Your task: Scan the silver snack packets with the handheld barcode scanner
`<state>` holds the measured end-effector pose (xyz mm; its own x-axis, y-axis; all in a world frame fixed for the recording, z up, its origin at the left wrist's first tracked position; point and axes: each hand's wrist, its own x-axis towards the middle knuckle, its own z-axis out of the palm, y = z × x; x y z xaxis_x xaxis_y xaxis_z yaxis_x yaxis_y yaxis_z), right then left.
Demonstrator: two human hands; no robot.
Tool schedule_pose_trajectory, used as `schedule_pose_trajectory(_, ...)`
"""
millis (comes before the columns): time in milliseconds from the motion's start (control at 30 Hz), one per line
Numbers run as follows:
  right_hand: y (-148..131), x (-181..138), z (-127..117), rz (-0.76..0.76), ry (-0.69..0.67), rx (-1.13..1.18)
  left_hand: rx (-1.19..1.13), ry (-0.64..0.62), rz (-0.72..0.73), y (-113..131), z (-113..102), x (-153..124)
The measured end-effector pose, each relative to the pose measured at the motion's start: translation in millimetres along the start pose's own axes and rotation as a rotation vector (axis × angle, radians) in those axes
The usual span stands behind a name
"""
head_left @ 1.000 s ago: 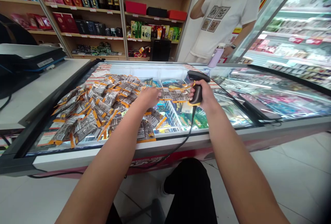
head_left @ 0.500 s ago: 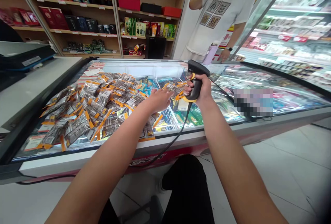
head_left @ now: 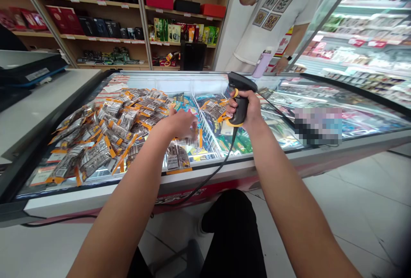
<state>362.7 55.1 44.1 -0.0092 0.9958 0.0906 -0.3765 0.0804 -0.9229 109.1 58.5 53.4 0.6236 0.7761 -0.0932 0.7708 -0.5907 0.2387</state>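
My right hand (head_left: 245, 109) is wrapped round the handle of a black and yellow barcode scanner (head_left: 241, 82), its head tipped up and its cable hanging from the grip. My left hand (head_left: 183, 124) hovers over the right edge of a heap of clear snack packets (head_left: 123, 117) with orange ends. Its fingers point down and are smeared by motion, so whether they grip a packet is unclear. Just below that hand lies another snack packet (head_left: 173, 160) near the front rim. A few more packets (head_left: 213, 109) are grouped left of the scanner.
The packets lie on the glass top of a chest freezer (head_left: 224, 168), with coloured bags inside it. A person in a white T-shirt (head_left: 272, 12) stands across it beside a purple bottle (head_left: 262, 63). Left is a counter (head_left: 58, 102); shelves stand behind. The scanner cable (head_left: 212, 177) droops over the front.
My left hand has moved left and slightly toward me, away from the packets beside the scanner, and its fingers now point down. My right hand still holds the scanner, almost unmoved.
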Motion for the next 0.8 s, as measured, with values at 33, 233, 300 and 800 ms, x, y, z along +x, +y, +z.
schedule_pose_trajectory(33, -1, -1, 2, 0.003, 0.007, -0.008, -0.032, 0.075, -0.010, -1, 2, 5)
schedule_pose_trajectory(233, -1, -4, 3, 0.083, -0.118, -0.081, -0.472, 0.562, -0.183, -15, 11, 35)
schedule_pose_trajectory(300, 2, -4, 0, 0.140, -0.185, -0.134, -0.543, 0.653, -0.257, -24, 10, 40)
schedule_pose_trajectory(800, 7, -10, 0, 0.336, -0.426, -0.463, -0.691, 0.799, -0.334, -49, 4, 48)
